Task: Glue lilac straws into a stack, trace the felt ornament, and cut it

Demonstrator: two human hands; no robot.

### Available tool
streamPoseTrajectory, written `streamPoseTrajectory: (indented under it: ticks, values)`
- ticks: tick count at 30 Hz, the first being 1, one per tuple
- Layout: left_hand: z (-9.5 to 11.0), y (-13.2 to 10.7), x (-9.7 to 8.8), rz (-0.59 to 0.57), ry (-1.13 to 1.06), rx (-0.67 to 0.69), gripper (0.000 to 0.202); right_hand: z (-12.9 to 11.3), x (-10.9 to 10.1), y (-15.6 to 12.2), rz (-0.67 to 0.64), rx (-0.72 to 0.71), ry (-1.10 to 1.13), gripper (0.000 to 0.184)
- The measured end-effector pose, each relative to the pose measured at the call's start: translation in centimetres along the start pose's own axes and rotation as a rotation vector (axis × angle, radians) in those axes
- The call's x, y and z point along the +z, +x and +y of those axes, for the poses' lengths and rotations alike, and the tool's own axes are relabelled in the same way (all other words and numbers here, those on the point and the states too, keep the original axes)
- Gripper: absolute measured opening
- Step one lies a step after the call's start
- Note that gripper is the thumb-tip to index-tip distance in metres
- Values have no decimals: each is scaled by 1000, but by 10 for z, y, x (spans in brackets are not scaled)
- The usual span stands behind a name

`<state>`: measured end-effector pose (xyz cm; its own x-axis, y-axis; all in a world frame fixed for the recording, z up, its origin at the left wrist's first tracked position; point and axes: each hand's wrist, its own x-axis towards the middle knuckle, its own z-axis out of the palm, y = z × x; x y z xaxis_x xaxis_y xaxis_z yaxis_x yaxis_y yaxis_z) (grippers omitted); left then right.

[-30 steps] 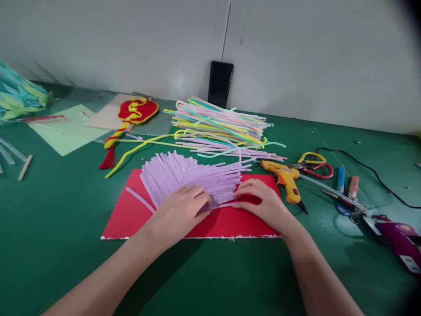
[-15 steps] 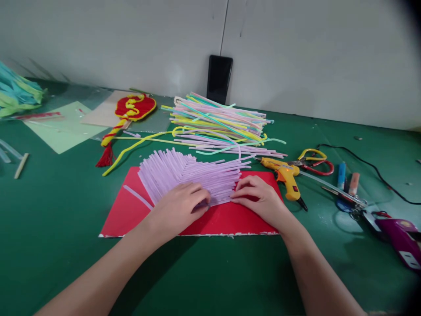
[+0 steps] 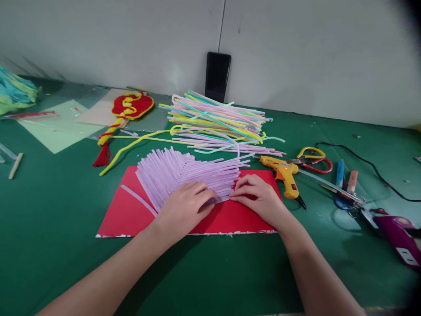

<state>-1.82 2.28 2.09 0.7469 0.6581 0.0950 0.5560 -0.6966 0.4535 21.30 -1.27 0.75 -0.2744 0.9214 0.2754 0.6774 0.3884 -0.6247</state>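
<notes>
Lilac pipe cleaners (image 3: 194, 169) lie side by side in a slanted, V-patterned panel on a red board (image 3: 121, 210). My left hand (image 3: 189, 202) rests over the panel's lower part, fingers curled down on the lowest pipe cleaner and hiding much of it. At the right end of that same row, my right hand (image 3: 258, 195) pinches the pipe cleaner's tip between thumb and fingers. A single lilac strand (image 3: 138, 198) lies apart on the board, left of the panel, partly under my left wrist.
Behind the board lies a pile of coloured pipe cleaners (image 3: 217, 118), with a black phone (image 3: 217, 77) leaning on the wall. To the right are a yellow glue gun (image 3: 285, 175), pliers (image 3: 312, 159) and a purple tool (image 3: 396, 237). A red fan-shaped ornament (image 3: 133, 105) lies left.
My left hand has slid a little to the right along the panel's lower edge, closer to my right hand. The right hand stays at the row's end. The view has shifted slightly.
</notes>
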Motion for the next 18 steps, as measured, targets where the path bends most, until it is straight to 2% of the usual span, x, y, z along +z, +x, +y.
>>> streamPoseTrajectory:
  ticks: [8, 18]
  values:
    - [-2, 1, 3, 19, -119, -46, 8, -2, 1, 0, -1, 26, -4, 10]
    - [-6, -2, 3, 19, -36, 22, 15, 2, 2, -1, 18, 16, 3, 11]
